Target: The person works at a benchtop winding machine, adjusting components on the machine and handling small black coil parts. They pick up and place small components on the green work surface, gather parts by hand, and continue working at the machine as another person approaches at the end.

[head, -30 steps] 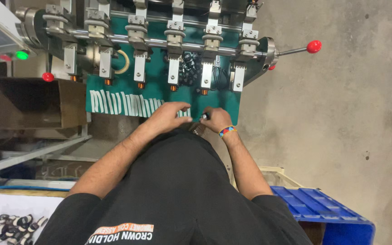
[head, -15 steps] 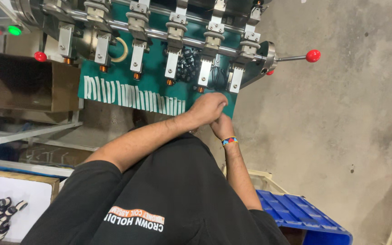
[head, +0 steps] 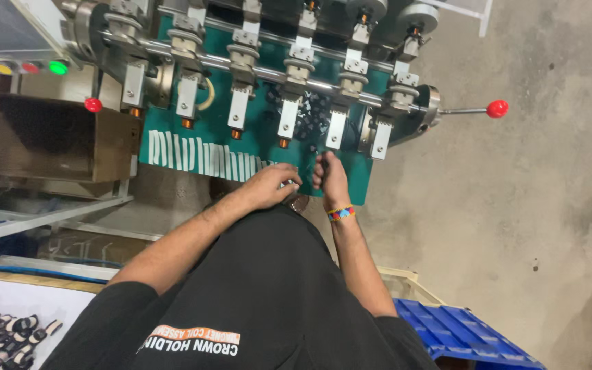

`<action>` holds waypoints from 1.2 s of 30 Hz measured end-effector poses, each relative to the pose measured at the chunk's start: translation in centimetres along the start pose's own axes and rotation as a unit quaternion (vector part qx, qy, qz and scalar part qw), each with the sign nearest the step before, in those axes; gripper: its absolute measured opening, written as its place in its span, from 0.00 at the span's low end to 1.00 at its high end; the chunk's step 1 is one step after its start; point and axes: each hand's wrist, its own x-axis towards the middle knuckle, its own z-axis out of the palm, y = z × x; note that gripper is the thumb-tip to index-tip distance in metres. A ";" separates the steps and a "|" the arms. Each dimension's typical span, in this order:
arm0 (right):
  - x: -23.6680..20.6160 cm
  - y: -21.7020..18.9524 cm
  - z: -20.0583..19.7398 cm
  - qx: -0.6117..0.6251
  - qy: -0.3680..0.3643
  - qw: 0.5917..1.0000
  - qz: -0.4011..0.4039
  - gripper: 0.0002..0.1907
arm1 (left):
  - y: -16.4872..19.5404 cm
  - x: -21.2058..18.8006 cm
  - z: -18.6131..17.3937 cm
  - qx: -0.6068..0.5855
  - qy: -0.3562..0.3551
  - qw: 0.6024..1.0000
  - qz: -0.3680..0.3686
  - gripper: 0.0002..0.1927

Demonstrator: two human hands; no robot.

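Note:
I stand at a winding machine with a row of metal spindle arms (head: 289, 116) over a green tray (head: 166, 140). A line of small white parts (head: 200, 156) lies along the tray's front edge. My left hand (head: 272, 186) rests at the right end of that line, fingers curled around a small pale part. My right hand (head: 330, 179), with a coloured bead bracelet on its wrist, is just beside it at the tray edge. Its fingers are bunched together, and what they hold is hidden.
A heap of black parts (head: 313, 113) lies on the tray. Red-knobbed levers stick out at right (head: 497, 108) and left (head: 92, 105). A cardboard box (head: 56, 137) sits left, a blue crate (head: 467, 336) lower right, and a white bin of black-and-white parts (head: 8, 332) lower left.
Half a second ago my left hand lay across my right near the tray's right corner. It has drawn back left, so the hands are now side by side.

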 end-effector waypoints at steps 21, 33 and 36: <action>-9.7 0.4 25.6 -0.444 -0.080 0.868 -0.205 0.13 | -6.1 -10.3 -20.8 -0.215 0.108 0.969 -0.054 0.19; -7.0 0.2 18.5 -0.280 -0.076 0.950 -0.112 0.15 | -4.1 -7.5 -14.3 -0.412 0.083 0.906 -0.045 0.17; -7.5 1.4 17.0 -0.218 -0.146 0.965 -0.019 0.17 | -4.0 -5.4 -11.3 -0.494 0.103 0.862 -0.034 0.16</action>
